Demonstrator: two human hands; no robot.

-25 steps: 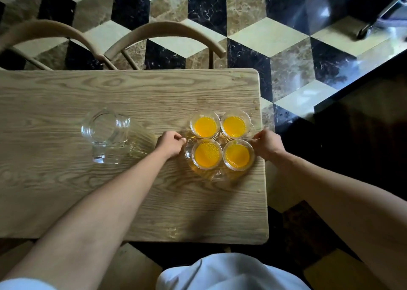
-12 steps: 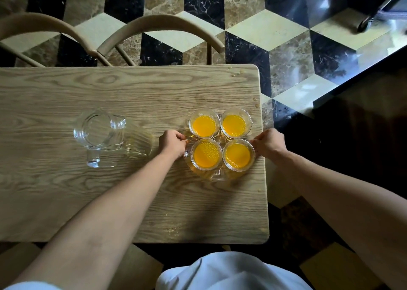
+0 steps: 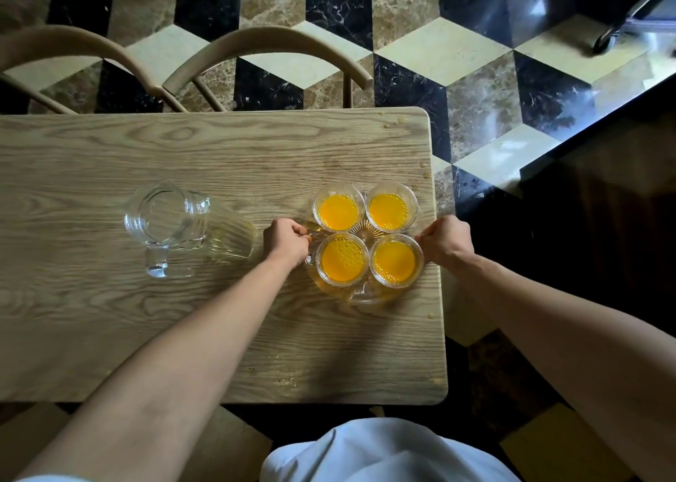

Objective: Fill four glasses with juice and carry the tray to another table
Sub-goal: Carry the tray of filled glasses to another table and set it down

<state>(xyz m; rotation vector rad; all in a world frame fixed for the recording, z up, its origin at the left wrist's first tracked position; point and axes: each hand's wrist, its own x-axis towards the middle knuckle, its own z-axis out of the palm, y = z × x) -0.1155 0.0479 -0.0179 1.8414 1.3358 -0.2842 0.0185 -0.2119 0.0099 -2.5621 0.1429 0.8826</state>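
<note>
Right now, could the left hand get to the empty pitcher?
Probably yes: the pitcher stands just left of the left hand with bare table between, but that hand is gripping the tray.

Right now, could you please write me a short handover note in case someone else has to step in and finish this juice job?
Left hand: closed on the left edge of the glass tray.
Right hand: closed on the tray's right edge.
Things: the four glasses stand on the tray, two by two, near the right end of the wooden table. The clear pitcher stands to the left and looks empty.
Done: all four glasses hold orange juice.
Left: lift the tray level and carry it to the other table; I cannot tell whether it is off the wood yet. The glasses look rather full, so go slowly.
</note>
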